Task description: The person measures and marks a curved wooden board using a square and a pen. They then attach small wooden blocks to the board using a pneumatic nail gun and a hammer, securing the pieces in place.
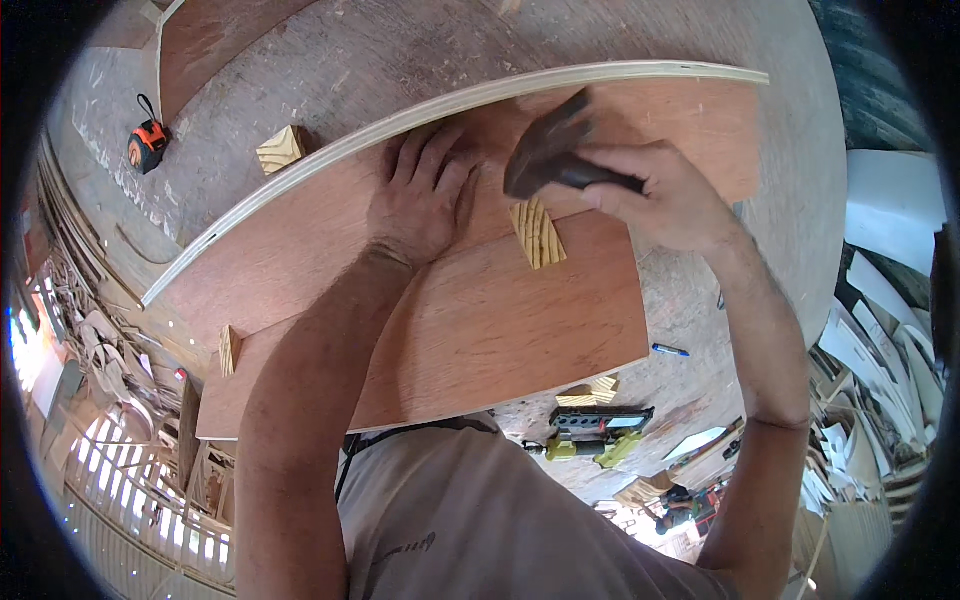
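Observation:
My right hand [680, 200] is closed around the short dark handle of a hammer [540, 155], whose head is slightly blurred. The head hangs over a small yellowish wood block [538, 236] at the joint of two reddish plywood panels; I cannot tell whether it touches. My left hand [418, 198] lies against the far plywood panel [680, 130], fingers apart and bent, tips partly in shadow below its pale curved edge. The nearer plywood panel [500, 320] reaches to my waist. A second wood block [228, 350] sits at the joint's left end, beside my left forearm.
On the worktable [420, 50] lie a loose wood block [280, 150] and an orange-black tape measure [148, 145]. Near my right side are a blue pen [670, 350] and a green-black power tool [595, 435]. White sheet offcuts [880, 340] are piled at the right.

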Demonstrator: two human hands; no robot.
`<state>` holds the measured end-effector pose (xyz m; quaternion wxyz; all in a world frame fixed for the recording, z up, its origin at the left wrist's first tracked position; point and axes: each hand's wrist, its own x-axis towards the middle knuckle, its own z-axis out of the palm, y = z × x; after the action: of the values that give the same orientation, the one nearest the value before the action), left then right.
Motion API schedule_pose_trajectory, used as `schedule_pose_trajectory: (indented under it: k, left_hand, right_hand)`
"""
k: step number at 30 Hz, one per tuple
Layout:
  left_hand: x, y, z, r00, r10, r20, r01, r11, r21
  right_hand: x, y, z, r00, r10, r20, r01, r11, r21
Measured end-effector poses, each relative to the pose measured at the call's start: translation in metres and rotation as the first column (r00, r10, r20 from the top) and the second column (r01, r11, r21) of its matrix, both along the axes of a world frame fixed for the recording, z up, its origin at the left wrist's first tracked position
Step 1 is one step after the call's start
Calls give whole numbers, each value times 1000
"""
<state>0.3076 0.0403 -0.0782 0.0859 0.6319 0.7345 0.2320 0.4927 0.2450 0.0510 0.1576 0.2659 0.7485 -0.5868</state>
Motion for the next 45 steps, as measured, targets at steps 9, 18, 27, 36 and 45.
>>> schedule_pose_trajectory:
  k: [9, 18, 27, 36, 45]
  left_hand:
    - [0, 1, 4, 999, -20, -26, 19, 1000, -11]
    - [1, -1, 2, 1000, -10, -6, 10, 1000, -6]
    - [1, -3, 2, 1000, -18, -8, 18, 998, -53]
    - [-1, -2, -1, 998, -56, -17, 54, 996, -65]
    - [5, 4, 2, 998, -44, -40, 44, 999, -20]
  right_hand:
    - [-7, -2, 2, 954, 244, 175, -278, 938, 209]
    - [3, -3, 3, 931, 289, 222, -346, 894, 284]
    - [3, -11, 11, 915, 283, 287, -371, 869, 329]
    - [17, -37, 9, 956, 155, 250, -253, 866, 430]
    - [120, -64, -11, 643, -749, -161, 686, 469, 557]
